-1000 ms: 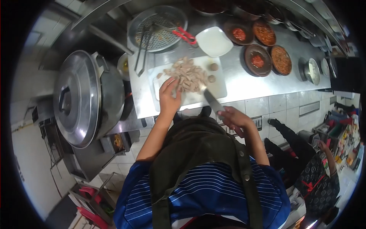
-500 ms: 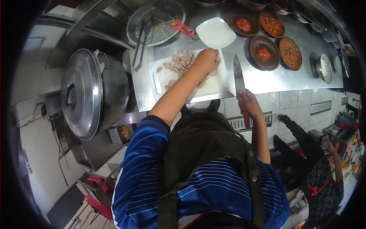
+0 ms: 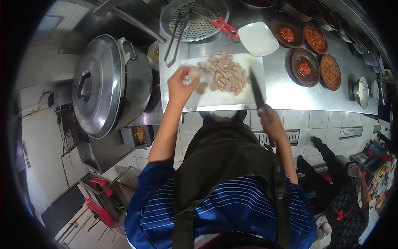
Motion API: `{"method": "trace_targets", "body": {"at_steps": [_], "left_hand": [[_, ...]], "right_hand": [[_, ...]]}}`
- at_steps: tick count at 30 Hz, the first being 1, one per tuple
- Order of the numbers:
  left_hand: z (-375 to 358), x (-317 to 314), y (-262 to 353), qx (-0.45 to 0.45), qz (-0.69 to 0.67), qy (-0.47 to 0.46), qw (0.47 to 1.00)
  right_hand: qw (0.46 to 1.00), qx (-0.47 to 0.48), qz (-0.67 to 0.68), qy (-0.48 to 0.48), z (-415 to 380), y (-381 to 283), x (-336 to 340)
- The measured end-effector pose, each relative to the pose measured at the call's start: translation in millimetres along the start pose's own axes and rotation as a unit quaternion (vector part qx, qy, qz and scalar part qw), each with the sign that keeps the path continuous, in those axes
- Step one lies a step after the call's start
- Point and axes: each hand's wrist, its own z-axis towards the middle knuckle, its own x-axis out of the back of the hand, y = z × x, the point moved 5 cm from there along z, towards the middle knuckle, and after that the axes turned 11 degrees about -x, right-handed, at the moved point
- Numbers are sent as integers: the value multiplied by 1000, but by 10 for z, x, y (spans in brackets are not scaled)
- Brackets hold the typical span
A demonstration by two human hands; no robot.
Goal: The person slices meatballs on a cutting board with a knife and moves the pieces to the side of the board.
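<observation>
A white cutting board lies at the table's front edge, with a heap of pale brown cut pieces on it. Over the board's left end is my left hand, its thumb and fingers curved toward each other around something whitish, blurred and too unclear to name. My right hand is closed on the handle of a large knife, in front of the table edge. The blade points away from me over the board's right side, next to the heap.
Behind the board are a perforated metal pan with tongs and a white plate. Clay bowls of red sauce stand to the right. A big lidded pot is at left. Another person is at lower right.
My left hand has moved left from the far right part of the board to its left end. The knife has tilted and shifted over the board's right side. The pieces lie more gathered.
</observation>
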Motion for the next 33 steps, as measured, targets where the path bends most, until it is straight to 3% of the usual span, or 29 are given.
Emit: {"method": "trace_targets", "body": {"at_steps": [3,4,8,10,12,17,19,29,33], "left_hand": [[-677,19,-332,65,-5,-71,995],[-770,-35,-284,32,9,-88,996],[-911,-89,-265,49,22,-56,997],[-941,-70,-254,67,52,-37,996],[-981,-42,-312,73,18,16,997],[-909,-175,-399,68,-60,24,996],[-871,-173,-390,90,-133,101,982],[-876,-252,-517,106,-161,116,974],[-932,-283,-620,92,-160,125,975]], "right_hand": [[980,158,-115,-34,135,-25,-541],[971,190,-134,-55,136,-120,-734],[957,177,-203,-106,429,-128,-1299],[950,175,-253,-51,613,-91,-1405],[954,166,-250,-27,637,-179,-1321],[957,151,-249,-2,340,-351,-1159],[946,127,-296,-21,178,-409,-1210],[937,67,-341,-30,115,-302,-1288],[931,98,-350,-32,182,-305,-1391]]}}
